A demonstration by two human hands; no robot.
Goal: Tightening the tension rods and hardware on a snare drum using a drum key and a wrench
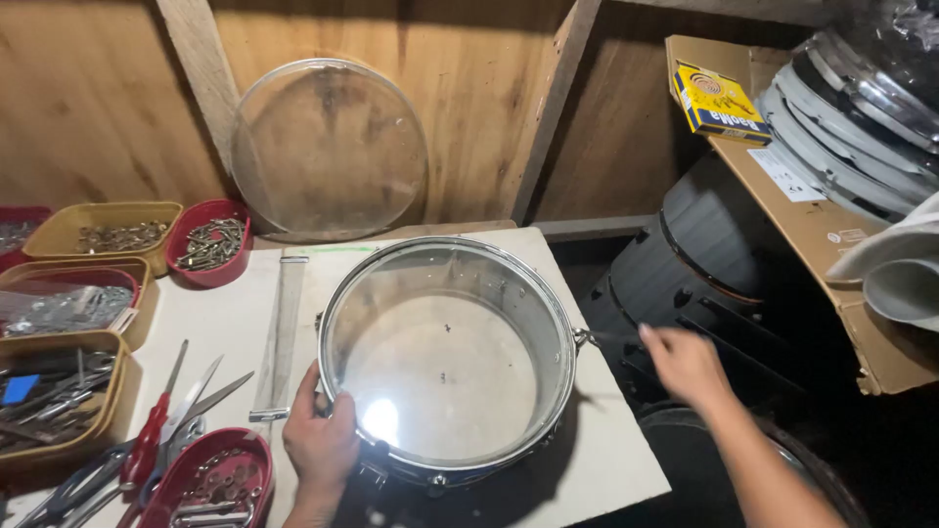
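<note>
A drum [447,360] with a clear head and chrome hoop lies flat on a white board [606,460] in the middle of the frame. Its lower-left rim is gripped by the left hand [321,440], fingers curled over the hoop. The right hand [685,364] is held loose and empty at centre right, just off the board's edge, above dark drum shells [704,244]; nothing is grasped by it, though it is blurred.

The step in hand is judged to be steadying the drum while something is sought at the right. For the next move, the hoop would likely need to be kept pinned by the left hand, and the right hand brought back over the tension lugs at the rim.

At lower left, scissors [201,396] and a red-handled tool [149,440] lie beside a red bowl [220,479] of hardware. Trays of screws [117,235] are seen at upper left, and a loose clear head [331,147] is leaned against the wooden wall.
</note>
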